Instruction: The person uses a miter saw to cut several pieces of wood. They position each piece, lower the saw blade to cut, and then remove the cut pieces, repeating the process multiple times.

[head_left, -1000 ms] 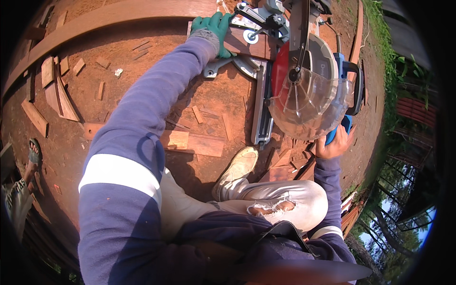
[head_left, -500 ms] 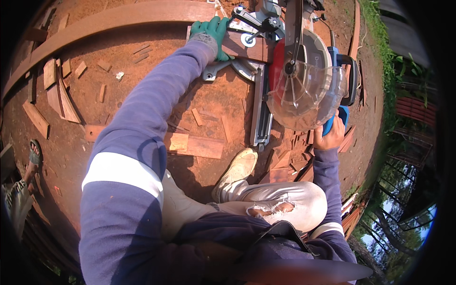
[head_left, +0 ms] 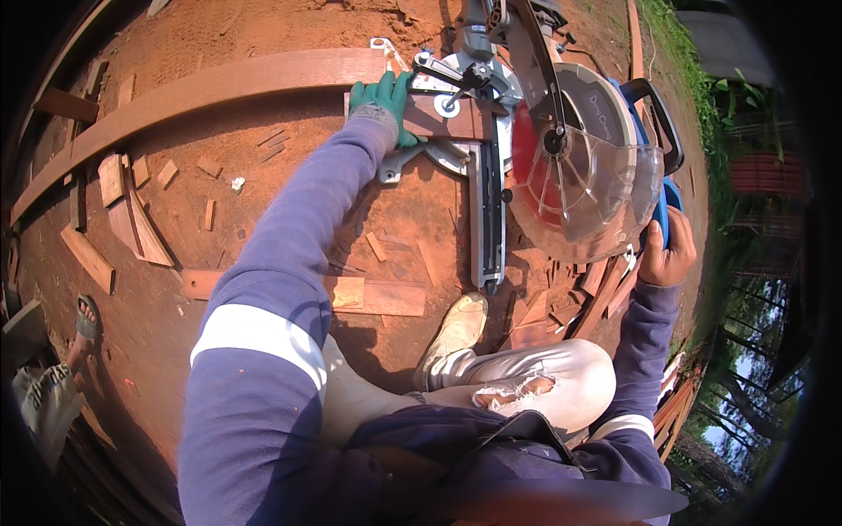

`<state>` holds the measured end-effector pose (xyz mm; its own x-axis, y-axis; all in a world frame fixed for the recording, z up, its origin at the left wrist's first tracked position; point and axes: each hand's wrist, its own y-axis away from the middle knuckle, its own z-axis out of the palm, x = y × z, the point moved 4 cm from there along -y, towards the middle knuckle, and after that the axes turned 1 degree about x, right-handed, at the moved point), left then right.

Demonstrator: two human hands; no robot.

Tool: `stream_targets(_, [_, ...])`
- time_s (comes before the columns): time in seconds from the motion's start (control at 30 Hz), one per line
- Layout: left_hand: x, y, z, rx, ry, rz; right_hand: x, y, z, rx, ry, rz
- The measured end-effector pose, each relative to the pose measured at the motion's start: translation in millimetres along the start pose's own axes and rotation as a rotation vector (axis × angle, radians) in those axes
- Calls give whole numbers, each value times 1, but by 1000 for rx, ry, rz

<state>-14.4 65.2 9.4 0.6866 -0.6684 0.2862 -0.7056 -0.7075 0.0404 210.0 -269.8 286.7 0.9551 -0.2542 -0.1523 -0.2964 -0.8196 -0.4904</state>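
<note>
- Noticeably, in the head view, the miter saw (head_left: 605, 123) stands farther right of its slotted rail (head_left: 488, 215) than half a second ago, with ground showing between guard and rail.
- The right hand (head_left: 667, 250) has gone rightward with it; bare, its fingers curl closed around the blue handle (head_left: 672, 209) at the saw's near right edge.
- The left hand (head_left: 379, 110), in a green glove, keeps the same hold: moderately open, fingers spread over the upper edge of a short wooden board (head_left: 472, 118), thumb along its lower edge.
- That board lies across the saw base, its left end just past the glove, its right end near the rail's far end; a round clamp pad (head_left: 447, 105) sits on top.
- The left arm reaches forward, nearly straight; the right is bent, forearm rising outside the knee.
- The whole scene sits lower in view, baring more ground (head_left: 289, 188) beyond the long plank (head_left: 228, 92).
</note>
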Motion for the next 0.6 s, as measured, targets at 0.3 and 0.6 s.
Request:
stream_targets(0.3, [-3, -4, 2, -20, -7, 14, 25, -73, -39, 356, -96, 89])
stream_targets(0.6, [-17, -8, -10, -57, 165, 90, 55, -146, -58, 552, -47, 78])
